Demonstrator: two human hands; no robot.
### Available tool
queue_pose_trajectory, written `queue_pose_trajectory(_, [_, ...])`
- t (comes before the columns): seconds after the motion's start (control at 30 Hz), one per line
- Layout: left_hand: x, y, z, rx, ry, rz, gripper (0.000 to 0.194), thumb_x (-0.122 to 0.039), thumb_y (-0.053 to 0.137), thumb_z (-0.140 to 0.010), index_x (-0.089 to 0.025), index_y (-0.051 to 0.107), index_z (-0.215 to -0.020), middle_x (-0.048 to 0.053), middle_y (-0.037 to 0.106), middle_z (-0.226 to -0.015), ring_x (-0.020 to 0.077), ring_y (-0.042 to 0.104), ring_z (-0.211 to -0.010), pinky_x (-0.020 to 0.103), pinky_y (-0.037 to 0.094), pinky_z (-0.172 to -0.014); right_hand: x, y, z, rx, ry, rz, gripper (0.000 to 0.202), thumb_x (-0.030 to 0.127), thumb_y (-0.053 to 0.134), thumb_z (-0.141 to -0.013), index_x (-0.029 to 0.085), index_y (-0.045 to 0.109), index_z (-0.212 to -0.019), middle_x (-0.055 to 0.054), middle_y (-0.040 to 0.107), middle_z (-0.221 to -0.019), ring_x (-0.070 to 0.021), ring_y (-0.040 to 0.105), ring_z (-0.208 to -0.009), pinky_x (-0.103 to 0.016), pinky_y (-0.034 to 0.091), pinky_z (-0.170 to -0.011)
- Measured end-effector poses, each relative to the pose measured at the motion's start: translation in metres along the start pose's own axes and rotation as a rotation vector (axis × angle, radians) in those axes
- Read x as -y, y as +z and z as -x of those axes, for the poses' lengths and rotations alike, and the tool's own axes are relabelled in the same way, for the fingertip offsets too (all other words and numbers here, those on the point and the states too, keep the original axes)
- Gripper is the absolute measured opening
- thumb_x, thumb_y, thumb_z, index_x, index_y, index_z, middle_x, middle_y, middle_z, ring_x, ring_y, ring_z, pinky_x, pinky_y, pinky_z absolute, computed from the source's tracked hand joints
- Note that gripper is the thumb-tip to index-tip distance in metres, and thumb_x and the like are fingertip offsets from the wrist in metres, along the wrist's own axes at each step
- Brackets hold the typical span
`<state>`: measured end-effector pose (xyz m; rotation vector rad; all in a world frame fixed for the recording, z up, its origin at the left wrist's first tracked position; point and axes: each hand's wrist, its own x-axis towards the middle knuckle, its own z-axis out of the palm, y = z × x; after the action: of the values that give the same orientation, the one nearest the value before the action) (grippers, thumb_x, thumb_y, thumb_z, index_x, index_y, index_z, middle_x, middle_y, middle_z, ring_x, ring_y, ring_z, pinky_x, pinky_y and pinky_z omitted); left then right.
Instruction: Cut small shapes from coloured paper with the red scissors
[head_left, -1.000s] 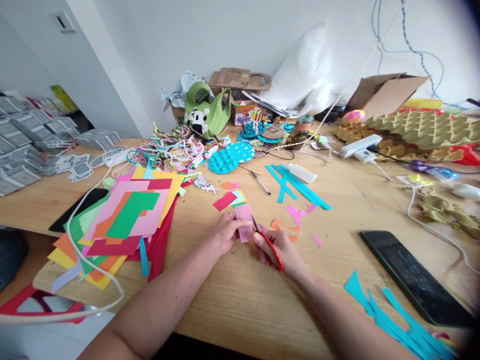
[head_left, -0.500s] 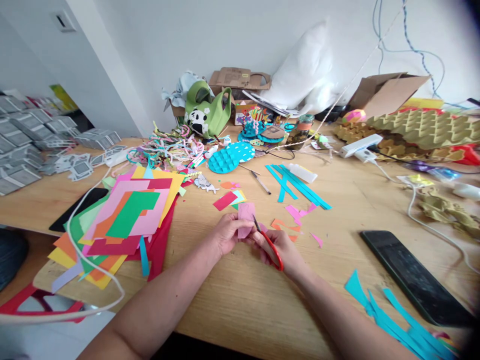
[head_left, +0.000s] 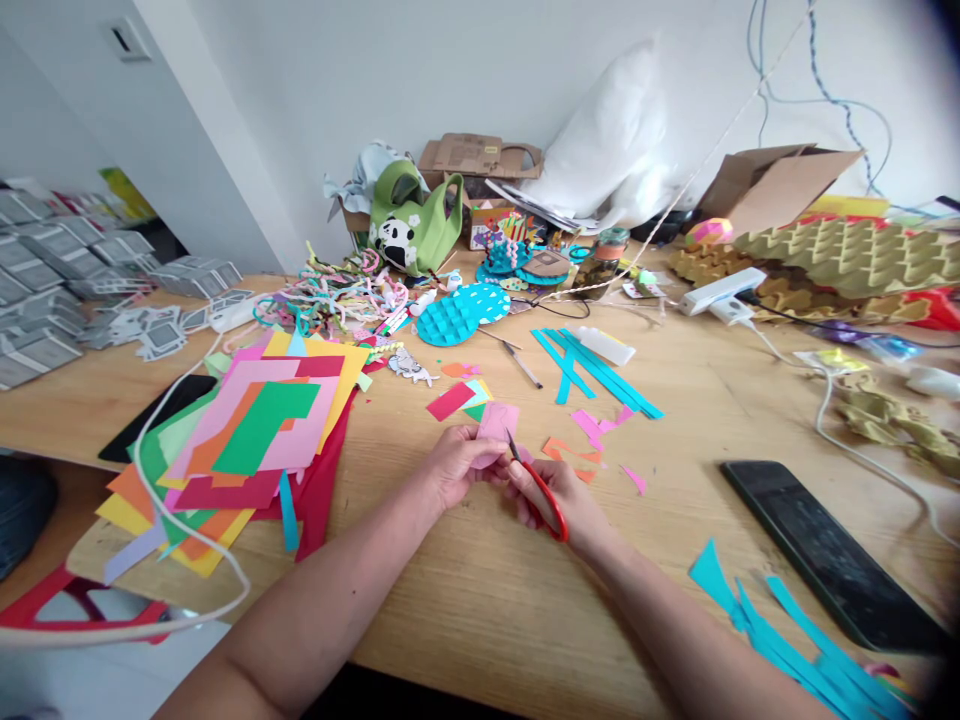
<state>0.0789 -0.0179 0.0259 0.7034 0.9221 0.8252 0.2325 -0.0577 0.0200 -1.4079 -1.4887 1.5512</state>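
Observation:
My left hand (head_left: 459, 468) pinches a small piece of pink paper (head_left: 497, 420) with faint drawn lines on it, held above the wooden table. In my right hand (head_left: 562, 497) is a pair of scissors (head_left: 551, 503) with red handles, its dark blades pointing up and left at the paper's right edge. Whether the blades have paper between them I cannot tell. Just beyond the hands lie a red paper piece (head_left: 451, 401), orange scraps (head_left: 574, 450) and pink scraps (head_left: 598, 425).
Coloured paper sheets (head_left: 255, 420) are stacked at left. Blue strips (head_left: 600, 370), a pen (head_left: 523, 366) and a white glue bottle (head_left: 606, 346) lie farther back. A black phone (head_left: 825, 550) rests at right, near more blue strips (head_left: 795, 640). A white cable (head_left: 169, 510) loops across the left side.
The pink paper has tilted to the right in my left hand. My right hand with the scissors has barely moved.

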Motion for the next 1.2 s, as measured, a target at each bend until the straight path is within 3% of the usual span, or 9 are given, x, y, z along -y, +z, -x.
queue_pose_trajectory(0.63, [-0.0004, -0.0003, -0.0005, -0.005, -0.004, -0.009, 0.023, -0.025, 0.074, -0.054, -0.008, 0.064, -0.067, 0.004, 0.060, -0.058, 0.0108, 0.053, -0.049, 0.023, 0.039, -0.047, 0.0058, 0.0003, 0.0012, 0.000, -0.002, 0.025, 0.059, 0.071, 0.053, -0.073, 0.015, 0.052, -0.054, -0.002, 0.053, -0.044, -0.0084, 0.045, -0.037, -0.020, 0.031, -0.037])
queue_pose_trajectory(1.03, [-0.0017, 0.0003, 0.0008, 0.035, 0.006, 0.003, 0.024, -0.026, 0.075, -0.056, -0.009, 0.061, -0.064, 0.002, 0.058, -0.055, 0.0099, 0.051, -0.048, 0.023, 0.037, -0.046, 0.0022, -0.0003, 0.0004, -0.016, -0.020, 0.031, 0.055, 0.066, 0.055, -0.076, 0.016, 0.050, -0.053, -0.001, 0.052, -0.043, -0.0073, 0.042, -0.035, -0.019, 0.028, -0.035])
queue_pose_trajectory(1.2, [-0.0028, 0.0020, 0.0018, 0.050, -0.014, 0.044, 0.024, -0.023, 0.077, -0.053, -0.011, 0.058, -0.062, 0.001, 0.056, -0.053, 0.0079, 0.048, -0.045, 0.021, 0.035, -0.045, 0.0005, -0.0008, -0.0002, -0.017, -0.023, 0.011, 0.051, 0.065, 0.055, -0.077, 0.016, 0.054, -0.062, 0.001, 0.052, -0.042, -0.0077, 0.042, -0.035, -0.019, 0.029, -0.035])
